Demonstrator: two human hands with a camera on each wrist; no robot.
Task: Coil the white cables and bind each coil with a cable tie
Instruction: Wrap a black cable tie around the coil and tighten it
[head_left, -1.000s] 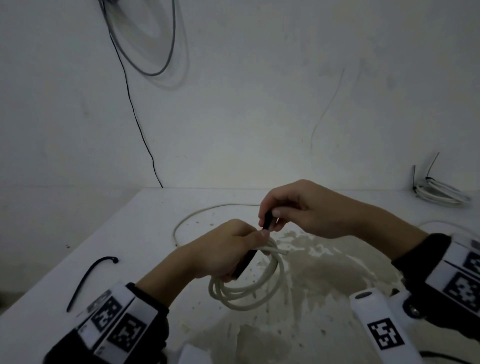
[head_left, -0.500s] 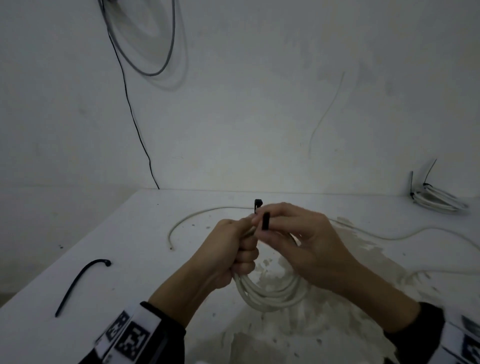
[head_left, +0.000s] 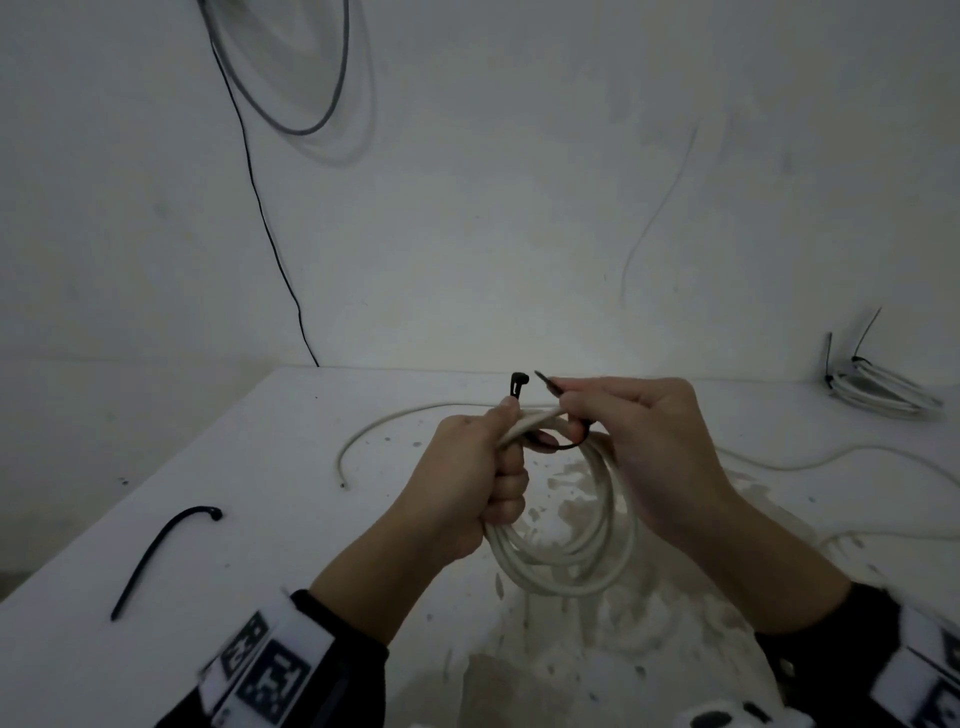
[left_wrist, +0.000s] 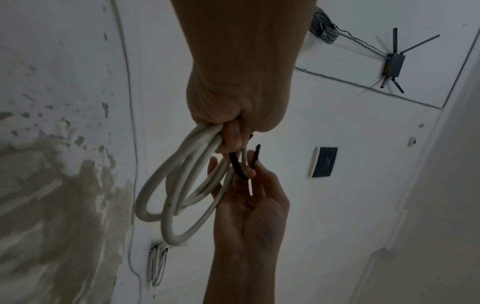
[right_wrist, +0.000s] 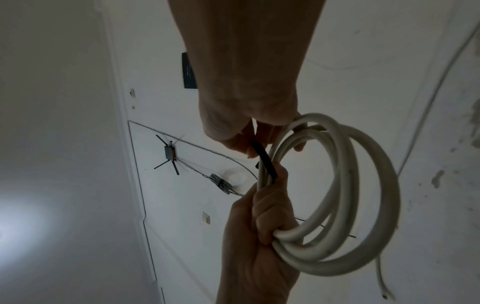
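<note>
- At the far left of the white table (head_left: 218, 613) a spare black cable tie (head_left: 156, 558) lies curved and loose, well apart from the hands.
- Further in, a loose end of white cable (head_left: 363, 434) arcs across the table behind the hands.
- The left hand (head_left: 467, 483) is a closed fist round the white coil (head_left: 576, 545), fingers wrapped about the bunched loops at the top; its grip also has the head end of the black cable tie (head_left: 517, 387) under the thumb, the head poking up past the knuckles.
- The coil hangs below the fist, above the table's stained patch (head_left: 597, 649), several loops together; the right wrist view shows them round and stacked (right_wrist: 337, 195).
- The tie runs under the bundle as a dark loop; from the left wrist it shows as a black U round the strands (left_wrist: 240, 168).
- The right hand (head_left: 644, 447) pinches the tie's pointed tail between thumb and fingertips, just beside the head, the two ends close but not joined.
- To the right another white cable (head_left: 810, 462) trails over the table.
- At the far right edge by the wall sits a finished coil (head_left: 878, 387), bound with black ties whose tails stick up.
</note>
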